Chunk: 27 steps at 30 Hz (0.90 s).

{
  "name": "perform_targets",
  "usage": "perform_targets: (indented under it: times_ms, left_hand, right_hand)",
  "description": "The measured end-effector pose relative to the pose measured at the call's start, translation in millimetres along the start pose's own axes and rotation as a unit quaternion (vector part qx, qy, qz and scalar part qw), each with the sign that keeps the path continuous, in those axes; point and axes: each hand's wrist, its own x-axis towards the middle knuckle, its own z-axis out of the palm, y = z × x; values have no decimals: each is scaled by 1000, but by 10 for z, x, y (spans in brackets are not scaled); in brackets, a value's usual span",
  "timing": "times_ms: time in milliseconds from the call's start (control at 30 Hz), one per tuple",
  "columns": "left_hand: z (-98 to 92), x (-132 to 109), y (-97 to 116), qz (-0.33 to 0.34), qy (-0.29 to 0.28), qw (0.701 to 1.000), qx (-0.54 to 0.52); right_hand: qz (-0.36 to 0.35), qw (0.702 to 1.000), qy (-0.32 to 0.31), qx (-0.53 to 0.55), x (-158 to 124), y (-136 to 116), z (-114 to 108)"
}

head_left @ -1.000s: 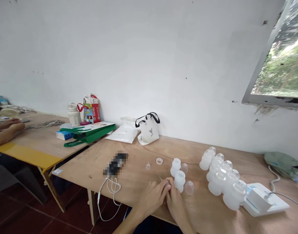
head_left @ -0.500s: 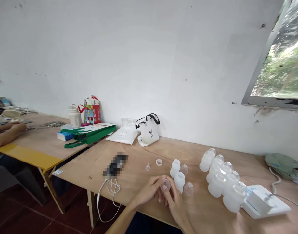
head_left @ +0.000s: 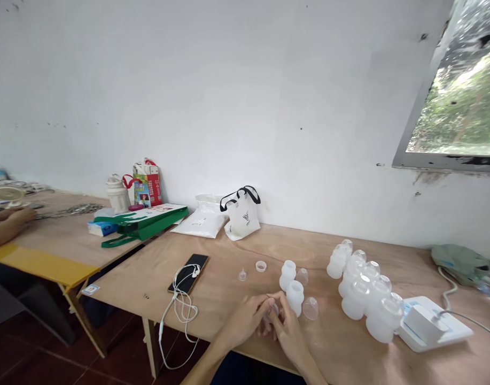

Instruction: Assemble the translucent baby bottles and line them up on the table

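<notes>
Both my hands meet over the table's front edge, closed around a small translucent round part that their fingers mostly cover. My left hand grips it from the left, and my right hand from the right. Just beyond my right hand stand two open milky bottles, one behind the other, with two clear domed caps beside them. A clear nipple and a white ring lie apart, farther back on the wooden table.
Several capped bottles stand at right beside a white box. A phone with white earphones lies at left; a white tote and plastic package sit by the wall. Another person's arm rests on the far-left table.
My fingers have closed further over the round part, which shows less now. The view has shifted slightly, and the phone is now visible where it was blurred.
</notes>
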Motion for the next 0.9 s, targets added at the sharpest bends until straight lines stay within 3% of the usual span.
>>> perform_targets:
  times_ms: [167, 367, 567, 700, 900]
  left_hand:
    - [-6, 14, -40, -12, 0, 1000, 26]
    - [-52, 15, -12, -18, -23, 999, -22]
    - [-90, -109, 184, 5, -36, 990, 138]
    - [-92, -182, 247, -21, -17, 973, 227]
    - [-61, -135, 203, -15, -24, 983, 183]
  right_hand:
    - [8, 1000, -12, 18, -12, 22, -5]
    - [10, 1000, -2, -15, -40, 21, -5]
    - [-16, 999, 27, -26, -5, 32, -33]
    - [-18, 999, 28, -10, 10, 39, -35]
    - [6, 997, 76, -14, 30, 112, -29]
